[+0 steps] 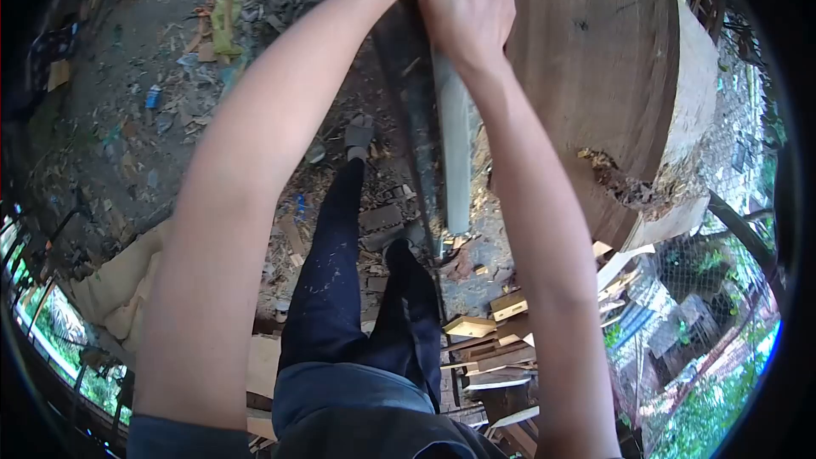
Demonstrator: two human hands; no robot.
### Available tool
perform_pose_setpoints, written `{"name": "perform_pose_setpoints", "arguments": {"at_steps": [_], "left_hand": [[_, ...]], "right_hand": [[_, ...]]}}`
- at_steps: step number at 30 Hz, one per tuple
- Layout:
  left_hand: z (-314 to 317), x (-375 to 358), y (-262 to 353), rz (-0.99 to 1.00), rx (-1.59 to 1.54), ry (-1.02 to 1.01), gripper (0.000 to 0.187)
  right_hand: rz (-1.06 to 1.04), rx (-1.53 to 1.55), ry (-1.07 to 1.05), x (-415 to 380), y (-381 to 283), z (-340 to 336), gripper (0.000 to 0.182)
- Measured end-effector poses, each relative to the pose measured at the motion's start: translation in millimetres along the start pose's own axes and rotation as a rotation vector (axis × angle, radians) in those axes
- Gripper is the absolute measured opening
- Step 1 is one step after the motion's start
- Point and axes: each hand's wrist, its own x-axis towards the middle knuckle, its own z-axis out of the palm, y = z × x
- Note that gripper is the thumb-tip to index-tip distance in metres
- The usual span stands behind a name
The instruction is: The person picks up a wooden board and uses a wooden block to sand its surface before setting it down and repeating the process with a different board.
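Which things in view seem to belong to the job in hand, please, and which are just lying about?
Probably in the job, being nearest the right hand:
long pale-grey wooden strip
long dark beam
large brown wooden slab
What it grips is unclear.

Apparently just lying about:
thin orange cord
yellowish scrap
small blue scrap
pale wooden offcuts

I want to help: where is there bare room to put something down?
The wooden slab looks bare between the right hand and the crumbly patch, though maybe not level. Crowded: the littered ground on the left and the piled offcuts.
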Motion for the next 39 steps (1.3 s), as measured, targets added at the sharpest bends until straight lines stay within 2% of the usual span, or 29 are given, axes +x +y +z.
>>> {"name": "perform_pose_setpoints", "arguments": {"at_steps": [1, 3, 4, 5, 6, 7, 8, 11, 13, 14, 17, 18, 19, 20, 21, 22, 23, 24, 25, 27, 28, 29, 30, 31, 32, 33, 35, 38, 39], "left_hand": [[6.8, 0.8, -3.4, 0.048, 0.119, 0.124, 0.058], [16.9, -32.2, 7.6, -0.005, 0.162, 0.06, 0.059], [13.2, -64.7, 23.8, -0.025, 0.195, -0.074, 0.033], [32.6, -108.5, 37.0, 0.16, 0.296, 0.155, 0.034], [28.4, -140.6, 81.6, 0.058, 0.153, 0.065, 0.034], [32.8, -176.0, 117.0, -0.007, 0.094, 0.055, 0.033], [39.5, -214.4, 141.6, -0.072, 0.101, -0.005, 0.032], [51.4, -284.1, 203.2, -0.161, 0.062, -0.175, 0.03], [46.8, -277.2, 202.7, -0.184, 0.017, -0.214, 0.029], [43.4, -273.0, 201.1, -0.212, -0.018, -0.247, 0.029], [36.3, -207.2, 136.3, -0.079, 0.044, -0.042, 0.034], [35.8, -176.8, 102.1, 0.006, 0.084, 0.017, 0.035], [32.8, -142.6, 63.4, 0.1, 0.049, 0.069, 0.031], [20.2, -102.0, 35.8, 0.191, 0.133, 0.039, 0.033], [15.8, -66.4, 0.7, 0.148, 0.055, -0.03, 0.037], [3.7, -16.6, -3.7, 0.068, 0.063, -0.053, 0.059], [-2.3, 7.0, -8.1, -0.019, 0.033, -0.008, 0.06], [-9.0, 20.3, -18.5, -0.021, 0.03, -0.063, 0.047], [-8.1, 16.5, -20.4, -0.011, 0.043, -0.07, 0.047], [9.9, -15.2, -17.1, 0.262, 0.37, 0.087, 0.029], [5.7, -46.1, 4.7, 0.232, 0.432, -0.023, 0.02], [23.6, -90.0, 11.9, 0.222, 0.376, 0.103, 0.03], [25.9, -127.6, 52.3, 0.229, 0.259, 0.127, 0.031], [30.6, -163.8, 91.6, 0.066, 0.196, 0.048, 0.035], [35.9, -203.4, 121.2, -0.026, 0.166, -0.042, 0.034], [37.2, -228.5, 157.4, -0.091, 0.114, -0.044, 0.042], [47.6, -277.3, 198.9, -0.156, 0.067, -0.134, 0.04], [43.4, -276.5, 206.4, -0.232, -0.011, -0.192, 0.037], [40.4, -263.8, 197.7, -0.196, 0.012, -0.145, 0.035]], "right_hand": [[0.01, 0.017, 0.012, -9.5, -2.4, -1.3, 0.045], [0.01, -0.1, -0.072, -38.2, 2.1, -5.8, 0.062], [0.05, -0.058, -0.056, -68.7, -4.4, -18.9, 0.069], [0.09, -0.019, -0.11, -103.7, -13.8, -43.1, 0.075], [0.164, -0.003, -0.243, -141.3, -22.5, -64.9, 0.078], [0.148, -0.055, -0.395, -185.4, -24.1, -81.7, 0.078], [0.221, -0.071, -0.525, -232.7, -26.9, -93.9, 0.078], [0.247, -0.075, -0.629, -315.4, -38.4, -133.3, 0.075], [0.399, 0.03, -0.615, -320.5, -45.7, -140.6, 0.074], [0.405, 0.028, -0.627, -316.8, -41.9, -133.8, 0.074], [0.195, -0.099, -0.547, -236.5, -24.4, -88.6, 0.076], [0.213, -0.036, -0.451, -181.0, -25.0, -76.1, 0.077], [0.147, -0.102, -0.32, -138.1, -20.1, -59.8, 0.075], [0.096, -0.112, -0.233, -98.1, -14.5, -39.6, 0.073], [0.05, -0.119, -0.129, -58.4, -6.5, -17.0, 0.072], [0.006, -0.121, -0.075, -28.5, 4.6, 3.7, 0.074], [-0.093, -0.164, -0.026, 1.3, 10.8, 17.5, 0.031], [0.011, 0.023, -0.011, 22.5, 1.2, 12.8, 0.044], [0.013, 0.035, 0.004, 16.3, 0.7, 13.1, 0.044], [-0.068, -0.135, -0.061, -17.0, 7.4, 6.8, 0.037], [-0.036, -0.081, -0.07, -52.7, 2.2, -6.7, 0.073], [0.001, -0.113, -0.122, -86.4, -8.1, -23.2, 0.071], [0.087, -0.095, -0.196, -122.9, -20.8, -49.1, 0.071], [0.047, -0.15, -0.274, -167.1, -24.0, -67.6, 0.072], [0.115, -0.109, -0.396, -210.3, -30.5, -85.3, 0.068], [0.099, -0.188, -0.521, -249.1, -36.6, -105.5, 0.07], [0.124, -0.25, -0.486, -310.4, -41.3, -128.1, 0.068], [0.15, -0.177, -0.556, -311.5, -42.7, -136.9, 0.069], [0.132, -0.189, -0.525, -293.6, -42.2, -132.8, 0.07]]}}
